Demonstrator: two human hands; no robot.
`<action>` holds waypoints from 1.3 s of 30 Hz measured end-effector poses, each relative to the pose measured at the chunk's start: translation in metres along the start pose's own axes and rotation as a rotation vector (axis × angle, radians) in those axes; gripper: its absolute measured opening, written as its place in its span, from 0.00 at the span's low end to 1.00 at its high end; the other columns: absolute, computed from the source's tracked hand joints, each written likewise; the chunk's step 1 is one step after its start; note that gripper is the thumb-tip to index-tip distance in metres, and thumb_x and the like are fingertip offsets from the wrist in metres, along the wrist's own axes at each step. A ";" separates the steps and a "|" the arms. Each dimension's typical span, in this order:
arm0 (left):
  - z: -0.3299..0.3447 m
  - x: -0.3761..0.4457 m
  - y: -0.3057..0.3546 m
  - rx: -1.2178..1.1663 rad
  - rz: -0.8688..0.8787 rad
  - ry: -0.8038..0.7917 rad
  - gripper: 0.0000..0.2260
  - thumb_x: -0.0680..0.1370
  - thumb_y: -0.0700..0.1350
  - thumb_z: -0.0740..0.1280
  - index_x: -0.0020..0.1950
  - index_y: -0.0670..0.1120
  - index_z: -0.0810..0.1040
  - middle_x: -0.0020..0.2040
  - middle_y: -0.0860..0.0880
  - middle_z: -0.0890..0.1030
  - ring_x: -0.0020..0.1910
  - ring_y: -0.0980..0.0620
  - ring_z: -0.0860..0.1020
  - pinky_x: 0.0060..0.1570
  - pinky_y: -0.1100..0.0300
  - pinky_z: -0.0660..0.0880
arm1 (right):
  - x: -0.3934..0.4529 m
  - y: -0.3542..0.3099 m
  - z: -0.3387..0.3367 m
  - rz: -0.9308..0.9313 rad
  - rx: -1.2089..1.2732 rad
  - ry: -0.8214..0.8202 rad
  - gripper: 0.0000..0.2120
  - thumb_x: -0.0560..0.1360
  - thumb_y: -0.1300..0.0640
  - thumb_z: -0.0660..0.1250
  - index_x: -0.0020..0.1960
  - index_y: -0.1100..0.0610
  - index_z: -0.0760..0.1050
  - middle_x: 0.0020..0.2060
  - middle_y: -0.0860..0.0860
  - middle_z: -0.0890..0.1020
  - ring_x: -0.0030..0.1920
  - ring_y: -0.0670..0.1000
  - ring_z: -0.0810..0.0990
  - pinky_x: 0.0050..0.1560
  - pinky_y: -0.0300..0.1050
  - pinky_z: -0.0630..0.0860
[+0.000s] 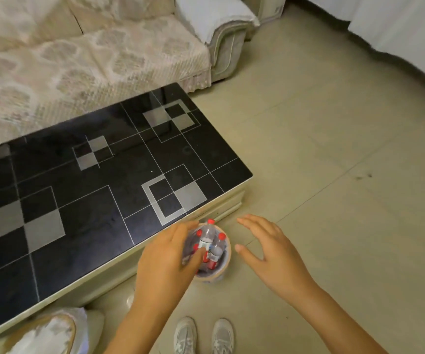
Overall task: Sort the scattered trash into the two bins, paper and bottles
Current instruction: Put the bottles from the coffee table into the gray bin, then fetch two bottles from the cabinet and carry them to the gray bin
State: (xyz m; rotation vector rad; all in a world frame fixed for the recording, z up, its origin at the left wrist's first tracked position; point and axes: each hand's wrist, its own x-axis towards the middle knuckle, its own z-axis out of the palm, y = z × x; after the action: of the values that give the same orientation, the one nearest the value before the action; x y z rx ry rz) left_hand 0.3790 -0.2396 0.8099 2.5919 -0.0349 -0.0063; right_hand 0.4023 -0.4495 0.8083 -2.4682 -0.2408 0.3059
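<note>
At the bottom edge of the frame stand a pair of pale grey sneakers, and in the lower left corner sits a round tan-rimmed bin lined with a white bag, holding what looks like crumpled white paper. Just above the shoes, at lower centre, a second small round bin with a peach rim and clear liner stands on the beige tiled floor, packed with clear plastic bottles with red caps. The left hand hovers over this bin's left side, fingers relaxed and holding nothing; whether its thumb touches a bottle cannot be told. The right hand is spread open beside the bin, apart from it. Farther up, the glossy black patterned coffee table and the cream lace-covered sofa show no trash, so the sorting appears finished or nearly so.
</note>
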 end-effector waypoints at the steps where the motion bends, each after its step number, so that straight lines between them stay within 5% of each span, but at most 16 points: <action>1: -0.015 -0.007 0.012 0.004 0.003 0.031 0.20 0.71 0.55 0.72 0.61 0.61 0.71 0.54 0.60 0.79 0.50 0.56 0.77 0.44 0.70 0.65 | -0.011 -0.009 -0.017 -0.011 -0.012 0.010 0.26 0.73 0.38 0.59 0.69 0.46 0.68 0.67 0.42 0.70 0.66 0.43 0.67 0.61 0.31 0.62; 5: -0.066 -0.032 0.065 0.104 0.075 0.095 0.17 0.71 0.57 0.67 0.59 0.61 0.71 0.53 0.60 0.79 0.48 0.54 0.78 0.43 0.63 0.69 | -0.059 -0.036 -0.073 -0.046 -0.156 0.086 0.32 0.70 0.34 0.49 0.71 0.45 0.65 0.70 0.42 0.68 0.69 0.45 0.65 0.66 0.42 0.65; 14: -0.108 -0.050 0.163 0.394 0.282 0.136 0.26 0.64 0.58 0.76 0.60 0.53 0.78 0.53 0.53 0.82 0.49 0.48 0.82 0.45 0.51 0.78 | -0.137 -0.056 -0.154 0.097 -0.281 0.415 0.31 0.71 0.36 0.53 0.70 0.47 0.61 0.69 0.50 0.70 0.68 0.53 0.69 0.60 0.51 0.70; 18: -0.115 -0.023 0.198 0.452 0.423 0.217 0.23 0.67 0.59 0.66 0.59 0.50 0.80 0.52 0.50 0.83 0.49 0.46 0.82 0.44 0.49 0.79 | -0.149 -0.050 -0.180 0.142 -0.276 0.508 0.31 0.70 0.36 0.53 0.70 0.47 0.61 0.68 0.50 0.71 0.66 0.53 0.71 0.58 0.51 0.72; 23: -0.104 0.032 0.233 0.489 0.552 0.205 0.28 0.65 0.58 0.75 0.60 0.48 0.79 0.55 0.48 0.82 0.52 0.45 0.81 0.47 0.48 0.78 | -0.131 -0.026 -0.212 0.228 -0.249 0.582 0.31 0.72 0.35 0.53 0.72 0.46 0.59 0.70 0.48 0.68 0.68 0.50 0.64 0.62 0.51 0.69; 32: -0.093 0.154 0.298 0.384 0.707 0.191 0.25 0.71 0.57 0.70 0.66 0.50 0.74 0.64 0.50 0.77 0.62 0.46 0.76 0.54 0.49 0.74 | -0.056 0.000 -0.284 0.370 -0.282 0.567 0.36 0.69 0.33 0.38 0.76 0.43 0.47 0.76 0.43 0.51 0.73 0.44 0.45 0.72 0.48 0.51; 39: -0.055 0.245 0.359 0.324 0.786 0.186 0.24 0.73 0.58 0.67 0.66 0.48 0.74 0.64 0.50 0.77 0.62 0.46 0.75 0.53 0.48 0.73 | -0.009 0.051 -0.340 0.468 -0.332 0.599 0.36 0.70 0.35 0.41 0.76 0.46 0.52 0.76 0.46 0.55 0.75 0.48 0.52 0.72 0.49 0.52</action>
State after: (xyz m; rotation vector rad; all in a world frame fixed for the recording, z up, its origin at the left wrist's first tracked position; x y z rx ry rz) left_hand 0.6156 -0.5234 1.0447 2.6966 -1.0483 0.5619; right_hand 0.4929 -0.6860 1.0417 -2.7862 0.5857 -0.3171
